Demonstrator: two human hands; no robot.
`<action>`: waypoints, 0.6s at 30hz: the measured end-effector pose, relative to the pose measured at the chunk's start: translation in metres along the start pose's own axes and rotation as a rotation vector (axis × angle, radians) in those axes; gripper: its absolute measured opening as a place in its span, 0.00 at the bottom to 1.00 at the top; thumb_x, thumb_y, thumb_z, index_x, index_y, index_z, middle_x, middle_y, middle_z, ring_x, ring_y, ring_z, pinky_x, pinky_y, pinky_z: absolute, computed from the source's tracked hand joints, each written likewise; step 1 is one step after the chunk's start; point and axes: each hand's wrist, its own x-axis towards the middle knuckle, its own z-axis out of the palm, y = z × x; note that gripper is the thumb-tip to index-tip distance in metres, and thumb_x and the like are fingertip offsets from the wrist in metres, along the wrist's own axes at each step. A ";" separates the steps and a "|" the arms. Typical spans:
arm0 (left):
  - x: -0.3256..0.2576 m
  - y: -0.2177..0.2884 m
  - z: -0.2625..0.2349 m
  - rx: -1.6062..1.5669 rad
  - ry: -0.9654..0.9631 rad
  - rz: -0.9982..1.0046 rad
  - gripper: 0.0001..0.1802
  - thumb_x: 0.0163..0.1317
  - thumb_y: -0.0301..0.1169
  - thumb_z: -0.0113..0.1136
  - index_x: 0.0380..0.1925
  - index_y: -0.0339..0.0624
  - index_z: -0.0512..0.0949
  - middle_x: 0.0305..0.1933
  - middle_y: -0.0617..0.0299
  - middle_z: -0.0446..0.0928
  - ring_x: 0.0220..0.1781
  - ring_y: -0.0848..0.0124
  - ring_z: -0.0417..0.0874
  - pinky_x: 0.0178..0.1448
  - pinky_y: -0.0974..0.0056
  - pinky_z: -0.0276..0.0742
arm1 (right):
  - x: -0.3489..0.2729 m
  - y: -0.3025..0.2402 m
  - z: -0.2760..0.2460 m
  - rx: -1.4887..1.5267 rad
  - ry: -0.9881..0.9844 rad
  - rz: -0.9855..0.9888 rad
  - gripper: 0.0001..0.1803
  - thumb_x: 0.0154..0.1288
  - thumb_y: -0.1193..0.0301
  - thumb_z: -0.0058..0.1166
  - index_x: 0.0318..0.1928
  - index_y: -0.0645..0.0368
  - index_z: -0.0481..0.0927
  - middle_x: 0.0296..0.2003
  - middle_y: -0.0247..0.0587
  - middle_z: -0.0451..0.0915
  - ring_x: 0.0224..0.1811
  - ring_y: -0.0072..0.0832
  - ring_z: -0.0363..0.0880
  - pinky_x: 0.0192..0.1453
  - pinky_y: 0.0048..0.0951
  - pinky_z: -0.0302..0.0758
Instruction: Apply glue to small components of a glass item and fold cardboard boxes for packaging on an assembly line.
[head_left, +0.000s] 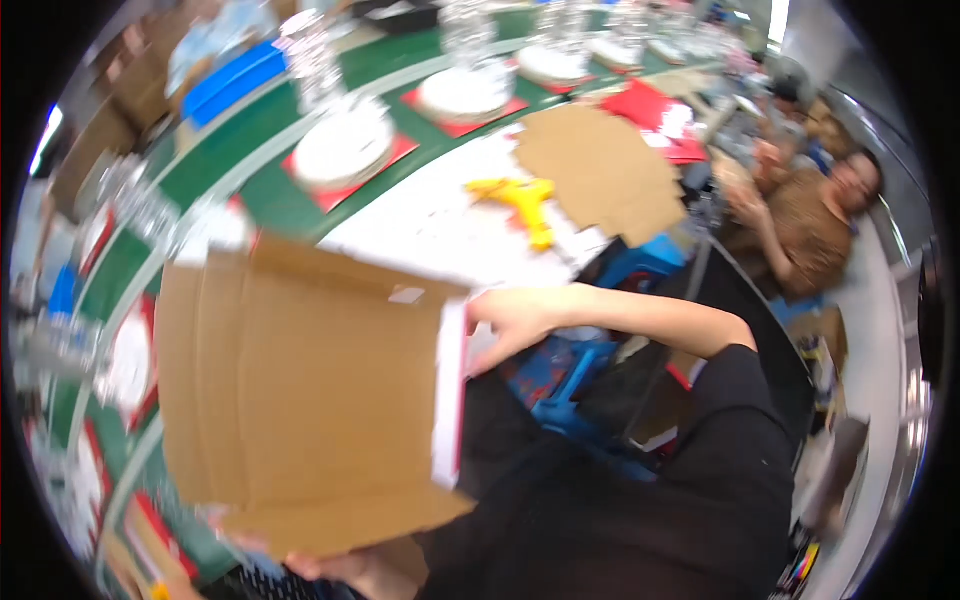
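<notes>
An open cardboard box (320,370), brown inside with a white and pink edge, fills the middle left before me. My right hand (510,320) is closed on its right side, fingers at the pink edge. Low in the picture, my left hand (345,565) grips the near flap from beneath, its fingers partly hidden. Beyond the box, a yellow glue-gun-shaped tool (520,205) lies on a white work surface (440,235). Next to it is a flat brown cardboard piece (600,165) with a notched edge.
A green conveyor (270,190) curves past, carrying round white items (345,145) on red cards with clear plastic on top. A blue bin (230,80) stands beyond. Red sheets (655,115) lie at the far right. Another person (810,220) sits at right, near blue crates (570,385).
</notes>
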 end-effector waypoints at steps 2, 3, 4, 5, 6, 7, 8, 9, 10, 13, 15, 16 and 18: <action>0.042 -0.015 0.023 -0.087 -0.024 0.019 0.36 0.64 0.57 0.46 0.60 0.39 0.67 0.60 0.53 0.70 0.62 0.63 0.69 0.63 0.55 0.67 | -0.026 0.033 -0.016 -0.288 0.116 0.074 0.24 0.56 0.58 0.62 0.48 0.63 0.79 0.41 0.52 0.82 0.46 0.42 0.81 0.52 0.38 0.76; 0.066 -0.019 0.032 -0.116 -0.023 0.027 0.36 0.65 0.58 0.44 0.60 0.39 0.67 0.60 0.52 0.70 0.62 0.62 0.70 0.64 0.54 0.67 | -0.031 0.037 -0.031 -0.428 0.183 0.196 0.23 0.57 0.60 0.61 0.49 0.62 0.79 0.40 0.51 0.82 0.45 0.43 0.81 0.52 0.37 0.76; 0.090 -0.021 0.046 -0.136 -0.011 0.032 0.36 0.66 0.59 0.42 0.60 0.39 0.67 0.60 0.51 0.70 0.61 0.61 0.70 0.64 0.53 0.67 | -0.035 0.035 -0.037 -0.263 0.411 0.112 0.23 0.60 0.61 0.59 0.51 0.62 0.77 0.41 0.49 0.81 0.47 0.42 0.80 0.52 0.37 0.76; 0.119 -0.017 0.064 -0.151 0.010 0.034 0.37 0.66 0.59 0.39 0.60 0.38 0.67 0.60 0.50 0.70 0.61 0.60 0.70 0.64 0.52 0.67 | -0.035 0.027 -0.041 -0.100 0.631 0.007 0.22 0.63 0.62 0.57 0.54 0.61 0.75 0.43 0.47 0.81 0.48 0.40 0.80 0.53 0.37 0.76; 0.150 -0.011 0.083 -0.162 0.033 0.034 0.38 0.67 0.60 0.37 0.60 0.38 0.67 0.60 0.49 0.70 0.61 0.59 0.70 0.64 0.51 0.67 | -0.033 0.015 -0.038 0.095 0.658 -0.067 0.24 0.65 0.61 0.54 0.58 0.59 0.71 0.47 0.46 0.79 0.50 0.37 0.78 0.52 0.37 0.75; 0.183 0.002 0.107 -0.169 0.063 0.027 0.38 0.67 0.61 0.35 0.60 0.37 0.67 0.60 0.48 0.70 0.61 0.58 0.71 0.65 0.51 0.67 | -0.028 -0.002 -0.028 0.293 0.673 -0.147 0.26 0.68 0.60 0.52 0.62 0.57 0.67 0.51 0.44 0.76 0.52 0.34 0.76 0.52 0.36 0.75; 0.221 0.022 0.135 -0.174 0.091 0.016 0.39 0.68 0.61 0.33 0.60 0.37 0.67 0.60 0.47 0.70 0.61 0.57 0.71 0.65 0.50 0.67 | -0.020 -0.011 -0.017 0.390 0.522 -0.197 0.30 0.69 0.58 0.50 0.67 0.56 0.61 0.58 0.42 0.70 0.58 0.30 0.71 0.55 0.36 0.72; 0.266 0.047 0.167 -0.173 0.123 0.001 0.40 0.69 0.62 0.31 0.59 0.36 0.68 0.60 0.46 0.71 0.61 0.56 0.71 0.65 0.49 0.67 | -0.010 -0.019 -0.008 0.489 0.366 -0.249 0.34 0.71 0.57 0.47 0.71 0.54 0.54 0.65 0.40 0.64 0.64 0.27 0.65 0.58 0.36 0.70; 0.272 0.047 0.170 -0.175 0.103 0.013 0.40 0.69 0.62 0.31 0.59 0.36 0.68 0.60 0.46 0.71 0.61 0.56 0.71 0.65 0.49 0.67 | -0.008 -0.030 -0.008 0.743 0.274 -0.187 0.34 0.71 0.56 0.45 0.72 0.55 0.53 0.66 0.41 0.61 0.66 0.27 0.63 0.62 0.36 0.67; 0.285 0.044 0.174 -0.136 0.085 0.022 0.41 0.68 0.63 0.29 0.60 0.36 0.67 0.59 0.47 0.70 0.62 0.57 0.70 0.65 0.49 0.67 | 0.002 -0.037 0.003 0.958 0.254 -0.223 0.34 0.72 0.54 0.41 0.72 0.54 0.53 0.68 0.42 0.59 0.68 0.28 0.59 0.67 0.36 0.62; 0.292 0.042 0.173 -0.062 0.171 -0.076 0.42 0.68 0.63 0.29 0.60 0.35 0.66 0.59 0.48 0.71 0.62 0.57 0.71 0.65 0.50 0.67 | 0.010 -0.031 0.008 0.921 0.322 -0.319 0.33 0.72 0.54 0.40 0.72 0.53 0.53 0.68 0.43 0.59 0.69 0.28 0.57 0.68 0.35 0.60; 0.294 0.038 0.171 -0.062 0.171 -0.072 0.42 0.68 0.63 0.29 0.60 0.35 0.66 0.59 0.48 0.71 0.62 0.57 0.71 0.65 0.50 0.67 | 0.014 -0.031 0.007 0.868 0.305 -0.366 0.33 0.72 0.55 0.40 0.72 0.52 0.53 0.68 0.43 0.59 0.70 0.28 0.56 0.68 0.35 0.61; 0.294 0.028 0.166 -0.196 0.209 -0.179 0.39 0.69 0.59 0.33 0.61 0.33 0.66 0.59 0.48 0.71 0.60 0.57 0.72 0.65 0.53 0.68 | 0.018 -0.030 0.009 0.887 0.294 -0.300 0.27 0.72 0.59 0.43 0.66 0.56 0.61 0.61 0.40 0.65 0.64 0.25 0.63 0.62 0.32 0.67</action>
